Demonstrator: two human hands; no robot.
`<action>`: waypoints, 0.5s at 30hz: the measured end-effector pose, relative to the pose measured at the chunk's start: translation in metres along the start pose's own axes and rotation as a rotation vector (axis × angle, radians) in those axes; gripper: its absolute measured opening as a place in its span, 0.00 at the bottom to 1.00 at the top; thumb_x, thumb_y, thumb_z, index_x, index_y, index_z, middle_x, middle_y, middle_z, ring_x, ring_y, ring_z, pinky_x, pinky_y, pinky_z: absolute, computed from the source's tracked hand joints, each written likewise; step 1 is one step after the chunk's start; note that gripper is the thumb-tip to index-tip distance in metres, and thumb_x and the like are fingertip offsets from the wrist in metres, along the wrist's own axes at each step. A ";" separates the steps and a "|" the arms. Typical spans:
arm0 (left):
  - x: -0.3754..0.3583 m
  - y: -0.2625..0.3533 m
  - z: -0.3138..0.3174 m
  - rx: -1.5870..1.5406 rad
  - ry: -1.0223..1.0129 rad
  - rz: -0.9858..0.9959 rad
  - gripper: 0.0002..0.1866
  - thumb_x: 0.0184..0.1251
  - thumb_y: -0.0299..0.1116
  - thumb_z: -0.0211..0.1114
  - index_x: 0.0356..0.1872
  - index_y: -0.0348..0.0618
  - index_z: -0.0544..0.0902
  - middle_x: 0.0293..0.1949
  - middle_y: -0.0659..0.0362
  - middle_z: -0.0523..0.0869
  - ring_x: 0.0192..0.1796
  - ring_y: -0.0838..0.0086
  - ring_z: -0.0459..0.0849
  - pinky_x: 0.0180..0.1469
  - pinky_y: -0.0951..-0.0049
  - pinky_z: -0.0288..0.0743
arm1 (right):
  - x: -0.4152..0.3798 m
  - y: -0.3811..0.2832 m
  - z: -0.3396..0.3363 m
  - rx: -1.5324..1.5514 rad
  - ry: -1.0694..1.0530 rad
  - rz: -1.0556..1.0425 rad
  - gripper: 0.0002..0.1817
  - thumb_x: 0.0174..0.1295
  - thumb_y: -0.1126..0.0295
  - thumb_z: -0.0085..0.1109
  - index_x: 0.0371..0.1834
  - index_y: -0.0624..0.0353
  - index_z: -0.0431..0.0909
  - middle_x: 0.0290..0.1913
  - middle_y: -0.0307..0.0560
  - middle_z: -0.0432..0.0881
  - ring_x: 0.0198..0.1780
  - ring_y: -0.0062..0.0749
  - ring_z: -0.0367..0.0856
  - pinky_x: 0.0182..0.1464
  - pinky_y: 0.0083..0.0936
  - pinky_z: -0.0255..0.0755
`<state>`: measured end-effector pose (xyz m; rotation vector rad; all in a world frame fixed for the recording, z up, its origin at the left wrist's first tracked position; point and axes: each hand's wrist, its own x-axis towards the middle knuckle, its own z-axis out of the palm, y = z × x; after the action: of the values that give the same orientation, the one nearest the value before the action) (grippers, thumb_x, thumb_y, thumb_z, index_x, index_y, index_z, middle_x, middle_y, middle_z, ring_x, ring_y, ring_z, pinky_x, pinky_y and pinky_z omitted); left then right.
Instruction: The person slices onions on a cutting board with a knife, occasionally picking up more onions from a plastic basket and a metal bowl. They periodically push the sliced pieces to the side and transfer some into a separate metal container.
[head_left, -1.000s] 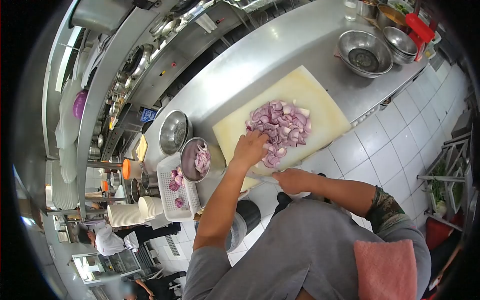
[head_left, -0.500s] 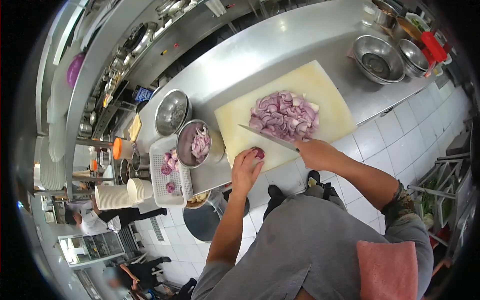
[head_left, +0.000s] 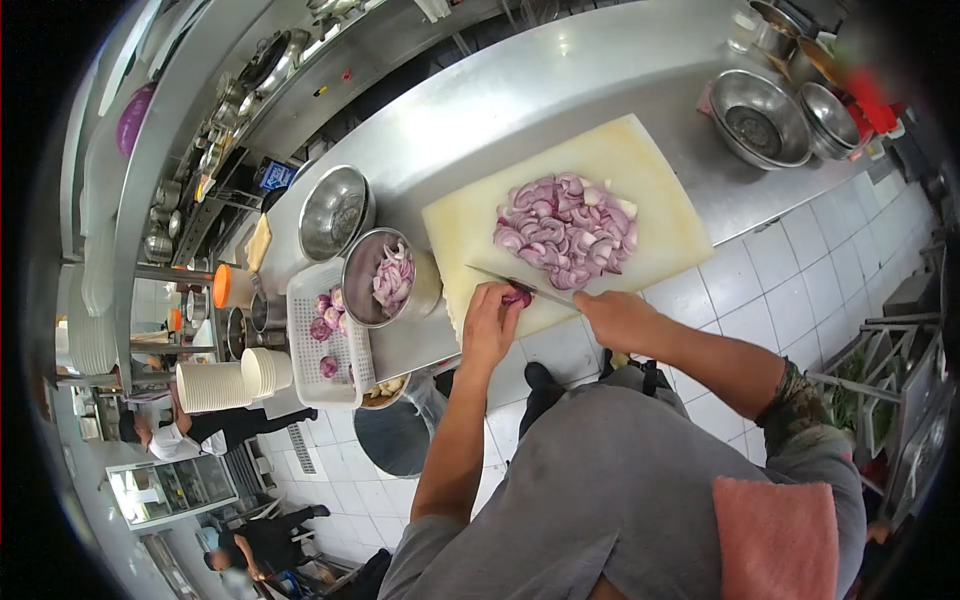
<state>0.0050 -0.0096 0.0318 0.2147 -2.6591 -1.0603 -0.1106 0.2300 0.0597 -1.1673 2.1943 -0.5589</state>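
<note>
My right hand (head_left: 618,320) grips the handle of a kitchen knife (head_left: 535,287), its blade pointing left across the near part of the yellowish cutting board (head_left: 462,225). Under the fingertips of my left hand (head_left: 490,325) is a piece of red onion (head_left: 517,298), pressed to the board by its near edge. The blade lies right at this onion, overlapping its far side. Beyond the knife, a heap of sliced red onion (head_left: 565,230) covers the middle of the board. Left of the board, a steel pot (head_left: 428,285) contains more onion slices (head_left: 394,278).
A white plastic basket (head_left: 338,380) with several whole onions (head_left: 325,325) stands beside the pot. Steel bowls (head_left: 335,213) (head_left: 762,120) flank the board on the steel counter (head_left: 590,75). Two people (head_left: 200,432) (head_left: 255,550) are farther off at lower left.
The knife has come toward me, from beside the sliced heap to the onion under my left hand. My right hand has shifted slightly left and nearer. My left hand still holds the onion.
</note>
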 end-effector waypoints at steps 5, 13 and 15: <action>-0.006 -0.013 0.003 0.007 0.045 0.065 0.11 0.70 0.25 0.71 0.51 0.36 0.82 0.49 0.47 0.83 0.46 0.55 0.86 0.52 0.62 0.81 | -0.023 -0.022 -0.024 0.012 -0.094 0.078 0.14 0.67 0.77 0.51 0.55 0.66 0.72 0.39 0.66 0.86 0.44 0.63 0.87 0.49 0.55 0.79; -0.005 -0.012 0.006 0.006 0.072 0.082 0.12 0.69 0.24 0.71 0.51 0.36 0.82 0.48 0.49 0.83 0.42 0.58 0.85 0.48 0.63 0.81 | -0.013 -0.021 -0.024 0.004 -0.078 0.034 0.16 0.68 0.76 0.50 0.57 0.68 0.71 0.41 0.65 0.87 0.47 0.61 0.87 0.50 0.55 0.79; -0.004 -0.012 0.006 0.005 0.084 0.094 0.12 0.69 0.23 0.72 0.50 0.36 0.82 0.48 0.49 0.83 0.42 0.58 0.85 0.48 0.63 0.81 | -0.023 -0.026 -0.028 0.013 -0.156 0.113 0.16 0.69 0.76 0.49 0.58 0.67 0.71 0.42 0.66 0.87 0.48 0.61 0.87 0.49 0.55 0.79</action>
<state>0.0077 -0.0133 0.0188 0.1314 -2.5700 -0.9936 -0.1034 0.2383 0.1031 -1.0366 2.1050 -0.4192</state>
